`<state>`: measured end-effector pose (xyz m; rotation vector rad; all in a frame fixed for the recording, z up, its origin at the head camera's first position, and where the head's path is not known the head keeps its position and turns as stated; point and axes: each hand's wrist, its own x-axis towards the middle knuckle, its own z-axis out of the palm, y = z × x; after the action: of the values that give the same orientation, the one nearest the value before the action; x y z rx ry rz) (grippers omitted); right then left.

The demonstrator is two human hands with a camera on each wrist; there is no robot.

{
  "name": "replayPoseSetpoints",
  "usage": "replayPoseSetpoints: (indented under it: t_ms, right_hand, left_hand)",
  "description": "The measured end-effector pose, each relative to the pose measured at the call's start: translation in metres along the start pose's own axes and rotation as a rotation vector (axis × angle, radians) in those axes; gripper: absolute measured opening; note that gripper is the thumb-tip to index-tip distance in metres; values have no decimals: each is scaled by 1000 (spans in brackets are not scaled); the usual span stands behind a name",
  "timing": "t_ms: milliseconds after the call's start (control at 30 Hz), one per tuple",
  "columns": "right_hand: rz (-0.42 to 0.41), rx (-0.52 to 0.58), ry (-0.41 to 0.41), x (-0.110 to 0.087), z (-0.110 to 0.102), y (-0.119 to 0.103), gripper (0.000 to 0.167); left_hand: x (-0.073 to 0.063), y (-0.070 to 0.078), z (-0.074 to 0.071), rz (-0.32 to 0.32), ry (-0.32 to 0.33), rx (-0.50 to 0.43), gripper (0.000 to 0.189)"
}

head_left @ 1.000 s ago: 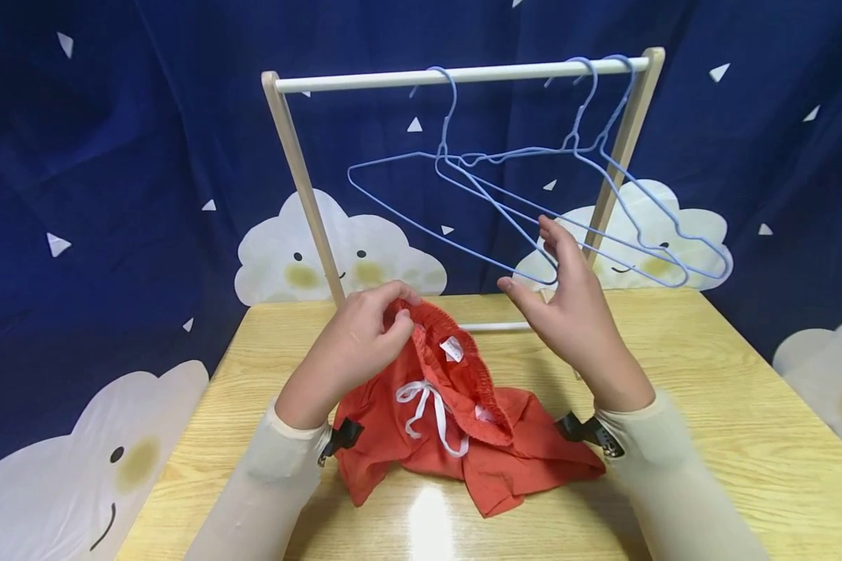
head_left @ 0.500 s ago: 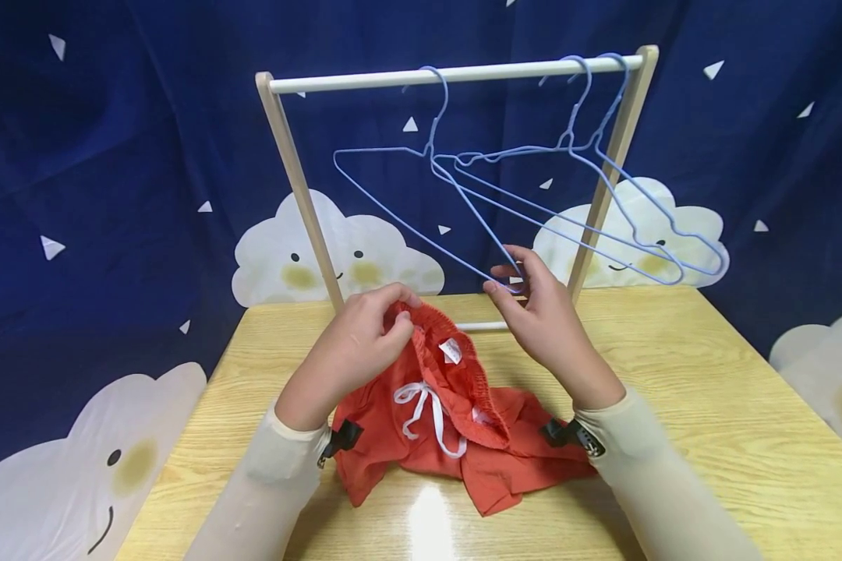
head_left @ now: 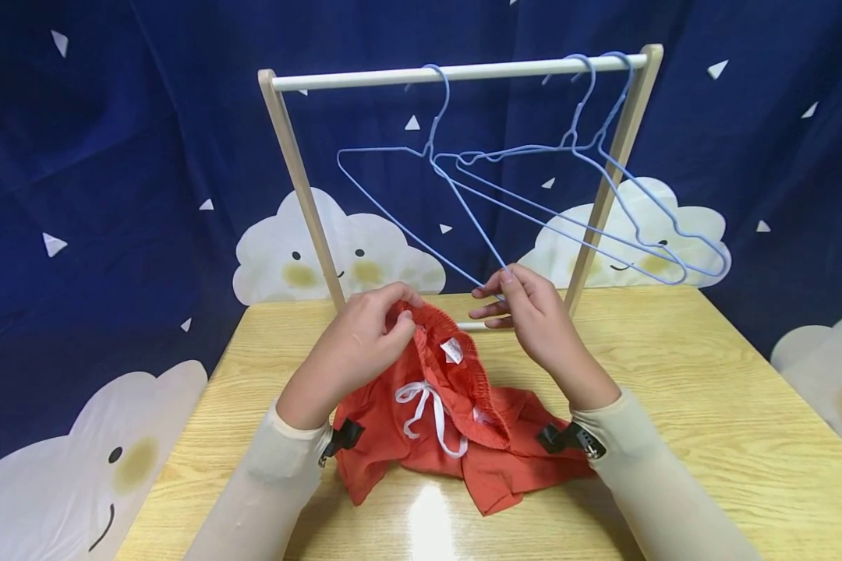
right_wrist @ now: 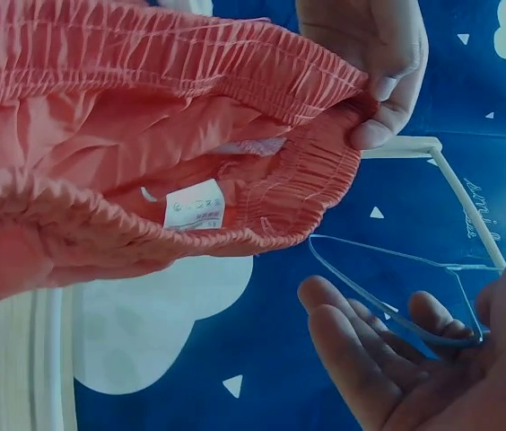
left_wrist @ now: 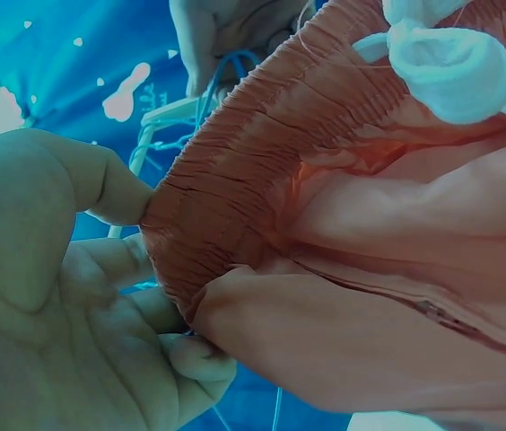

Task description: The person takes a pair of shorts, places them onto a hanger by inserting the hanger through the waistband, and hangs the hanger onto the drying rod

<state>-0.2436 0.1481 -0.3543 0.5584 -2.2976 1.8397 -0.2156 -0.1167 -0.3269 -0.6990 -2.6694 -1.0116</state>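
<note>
1. A person's left hand (head_left: 356, 333) pinched the elastic waistband (left_wrist: 226, 162) of red shorts (head_left: 487, 469), which sagged below and between the hands onto the wooden table (head_left: 709, 374).
2. The right hand (head_left: 542, 321) gripped the lower corner of a blue hanger (head_left: 471, 214), its hook resting on the white rod (head_left: 365, 79) above and beyond both hands.
3. Wire and waistband stood apart, near each other in the gap between the hands.
4. Good work here seemed to call for a pinch right at the band's edge, leaving its mouth gaping rightward.
5. The thin wire looked apt to swivel on its hook, making a firm right-hand hold advisable.
6. The white drawstring (head_left: 438, 421), below the left hand, appeared best left hanging outside the opening.
</note>
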Motion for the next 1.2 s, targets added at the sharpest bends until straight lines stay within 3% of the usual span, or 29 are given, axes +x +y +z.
replayPoseSetpoints:
  t_ms: [333,1200]
  right_hand:
    - [64,161,-29,0,-1,-5,50]
    - [-14,209,34,-7,-5,-13,44]
  left_hand:
    - [1,0,0,0,0,-2,27]
    - [1,-1,3,16,-2,2,28]
